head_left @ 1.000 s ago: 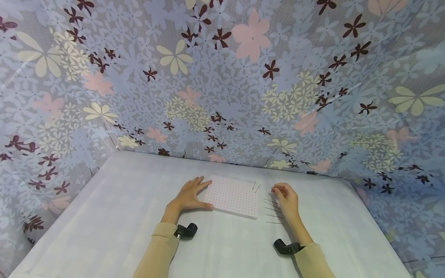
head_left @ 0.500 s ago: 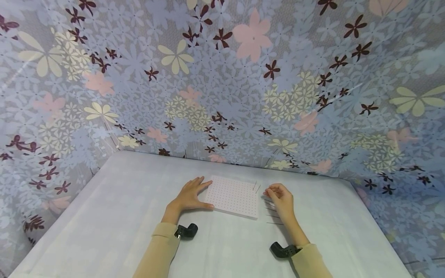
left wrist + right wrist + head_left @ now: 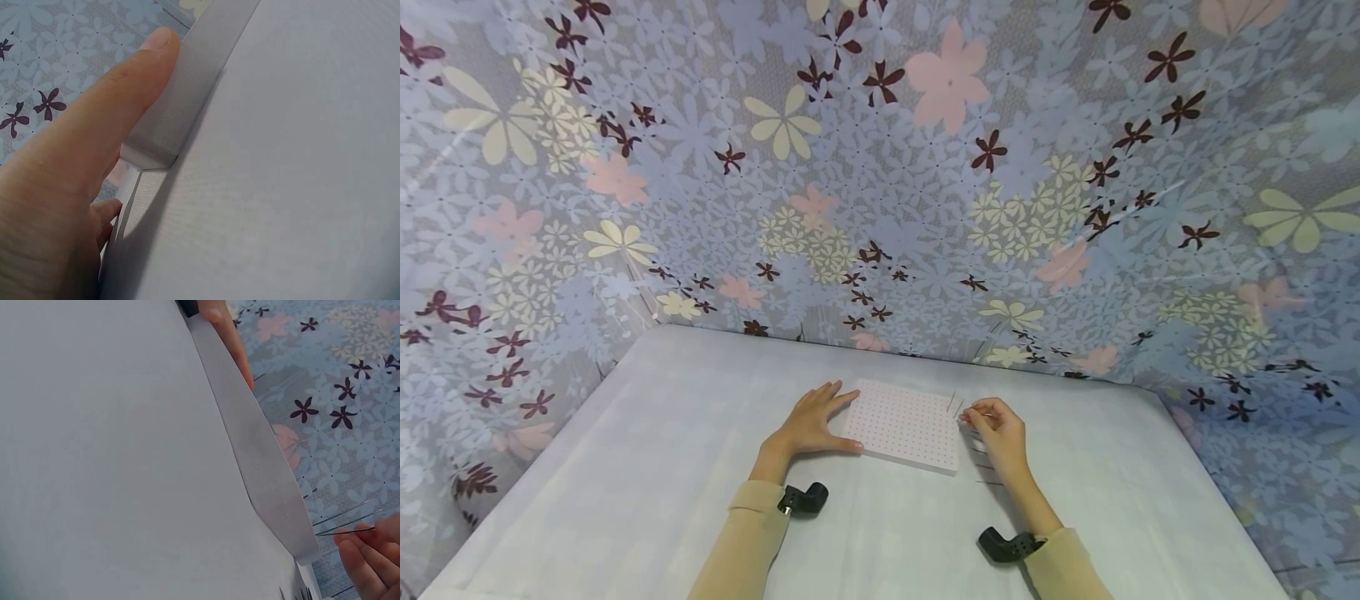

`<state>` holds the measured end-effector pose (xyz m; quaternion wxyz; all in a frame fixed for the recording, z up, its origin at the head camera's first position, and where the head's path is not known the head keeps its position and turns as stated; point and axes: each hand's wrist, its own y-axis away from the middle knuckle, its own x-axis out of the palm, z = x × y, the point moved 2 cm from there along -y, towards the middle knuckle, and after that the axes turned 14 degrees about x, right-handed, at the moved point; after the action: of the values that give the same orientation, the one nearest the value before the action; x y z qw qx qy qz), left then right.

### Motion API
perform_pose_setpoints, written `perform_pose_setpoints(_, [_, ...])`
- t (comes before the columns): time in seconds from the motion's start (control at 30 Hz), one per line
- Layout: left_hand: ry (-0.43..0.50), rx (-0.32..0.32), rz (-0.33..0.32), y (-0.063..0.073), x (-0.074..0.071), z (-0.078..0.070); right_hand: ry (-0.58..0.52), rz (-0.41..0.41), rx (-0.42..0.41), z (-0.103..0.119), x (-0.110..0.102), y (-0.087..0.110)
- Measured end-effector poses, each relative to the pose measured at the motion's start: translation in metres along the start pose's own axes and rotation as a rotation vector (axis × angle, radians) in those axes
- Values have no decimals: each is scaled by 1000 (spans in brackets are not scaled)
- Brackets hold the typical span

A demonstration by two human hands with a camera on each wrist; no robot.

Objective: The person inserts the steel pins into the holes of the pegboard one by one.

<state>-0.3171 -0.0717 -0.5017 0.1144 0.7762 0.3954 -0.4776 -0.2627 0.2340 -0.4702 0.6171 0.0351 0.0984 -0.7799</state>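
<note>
A white board (image 3: 902, 425) with a grid of small holes lies on the table. My left hand (image 3: 808, 423) rests at its left end, thumb and forefinger spread; in the left wrist view the thumb (image 3: 134, 78) lies straight along the board's side. Two thin metal rods (image 3: 951, 404) stand at the board's far right corner. Just right of them, my right hand (image 3: 1002, 433) pinches another thin metal rod (image 3: 350, 532) between thumb and fingertips. Its tip is close to the board's corner in the right wrist view; whether it touches, I cannot tell.
Several more thin rods (image 3: 988, 482) lie on the table beside the board's right side, partly hidden under my right hand. A pale cloth covers the table (image 3: 647, 467). Behind and beside it hangs a flowered curtain (image 3: 880, 208).
My right hand has moved left, carrying its rod from above the loose rods to the board's far right corner. The left hand and the board have stayed in place.
</note>
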Motion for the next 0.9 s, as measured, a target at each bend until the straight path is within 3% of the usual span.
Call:
perform_pose_setpoints(0.27, [0,0,5,0,0,0,12,13,-25,-24,1,-11])
perform_pose_setpoints(0.5, [-4,0,6,0,0,-1,-6,9,-53,-24,1,-10])
perform_pose_setpoints(0.77, [2,12,-2,0,-1,-1,-44,7,-178,-27,2,-11])
perform_pose_setpoints(0.9, [3,11,-6,0,0,-1,-23,10,-195,-26,3,-11])
